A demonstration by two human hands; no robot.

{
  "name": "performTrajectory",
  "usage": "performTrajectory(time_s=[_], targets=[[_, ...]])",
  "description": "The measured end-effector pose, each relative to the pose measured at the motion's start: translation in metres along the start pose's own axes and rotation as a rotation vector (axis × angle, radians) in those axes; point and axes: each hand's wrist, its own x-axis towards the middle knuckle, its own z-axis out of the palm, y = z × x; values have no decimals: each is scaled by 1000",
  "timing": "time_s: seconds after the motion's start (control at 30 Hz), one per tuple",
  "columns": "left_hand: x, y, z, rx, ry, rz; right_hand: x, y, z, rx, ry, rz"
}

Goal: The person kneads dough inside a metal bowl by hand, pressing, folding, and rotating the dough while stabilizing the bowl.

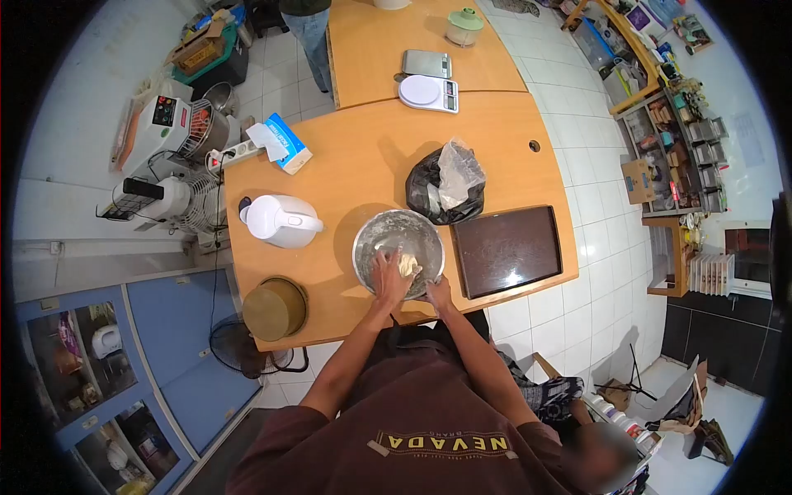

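Note:
A metal mixing bowl [360, 252] with pale residue on its inner wall stands near the front edge of the wooden table. Inside it is a small lump of pale dough [407, 264]. My left hand [389, 276] reaches down into the bowl, with its fingers and thumb around the dough. At the bowl's near right rim, my right hand [438, 292] is closed on the edge. Part of the dough is hidden beneath my left hand.
Right of the bowl lies a dark baking tray [511, 247]; behind is a black plastic bag [422, 186]. A white electric kettle [285, 221] and brown container [272, 312] stand left. Kitchen scales [425, 92] sit farther back. One person [307, 37] stands beyond the table; another is at lower right.

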Motion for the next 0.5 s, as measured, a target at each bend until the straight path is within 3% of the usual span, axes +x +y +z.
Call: performTrajectory(time_s=[0.03,0.13,0.23,0.33,0.5], targets=[[0,3,-6,13,-53,-37,-7,-8,1,3,-18,18],[9,-13,-8,149,-6,164,-15,-23,2,8,-60,41],[27,-38,19,87,176,412,1,-4,0,-17,-74,1],[33,-46,46,-168,-10,226,13,12,-4,-42,-54,-39],[40,-18,51,60,126,183,-24,-18,13,9,76,-31]])
